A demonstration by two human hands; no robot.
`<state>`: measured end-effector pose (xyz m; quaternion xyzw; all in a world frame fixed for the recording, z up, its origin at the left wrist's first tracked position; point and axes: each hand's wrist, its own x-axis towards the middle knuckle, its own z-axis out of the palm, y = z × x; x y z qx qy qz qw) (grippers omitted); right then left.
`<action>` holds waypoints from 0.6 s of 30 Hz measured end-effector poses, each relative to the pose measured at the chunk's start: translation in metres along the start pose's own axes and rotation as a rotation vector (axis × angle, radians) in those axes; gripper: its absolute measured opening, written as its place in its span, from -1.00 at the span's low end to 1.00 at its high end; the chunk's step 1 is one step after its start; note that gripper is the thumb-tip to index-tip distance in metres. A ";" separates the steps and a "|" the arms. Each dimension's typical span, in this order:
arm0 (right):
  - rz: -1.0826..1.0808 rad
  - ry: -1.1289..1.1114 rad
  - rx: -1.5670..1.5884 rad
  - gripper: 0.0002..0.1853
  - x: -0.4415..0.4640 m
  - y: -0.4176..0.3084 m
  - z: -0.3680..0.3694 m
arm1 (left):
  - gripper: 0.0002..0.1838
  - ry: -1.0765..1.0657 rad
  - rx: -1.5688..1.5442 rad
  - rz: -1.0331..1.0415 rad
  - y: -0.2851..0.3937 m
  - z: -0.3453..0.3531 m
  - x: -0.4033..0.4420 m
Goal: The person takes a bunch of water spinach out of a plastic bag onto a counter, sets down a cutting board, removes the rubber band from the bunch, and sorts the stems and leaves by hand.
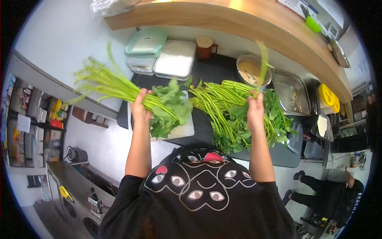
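My left hand (141, 105) is wrapped round a bunch of long green stems (107, 81), whose leaves hang to the right over a white cutting board (186, 128). Held up at the right, my right hand (255, 107) has its fingers closed on a single green stem (262, 63) that stands upright and is blurred. Below and beside that hand lies a large pile of leafy green stems (217, 101) on the black counter (286, 158).
Lidded containers (175, 57), a brown mug (205, 47), a round pot with liquid (249, 71) and a metal tray (291, 93) line the back. A wooden shelf (223, 18) overhangs them. Another person (330, 195) is at the far lower right.
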<state>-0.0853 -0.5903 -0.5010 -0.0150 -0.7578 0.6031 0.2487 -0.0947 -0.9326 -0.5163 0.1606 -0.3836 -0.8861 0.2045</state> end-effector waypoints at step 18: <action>0.321 -0.440 0.442 -0.86 -0.043 -0.024 0.107 | -0.71 -0.390 0.050 -0.303 -0.083 0.040 -0.045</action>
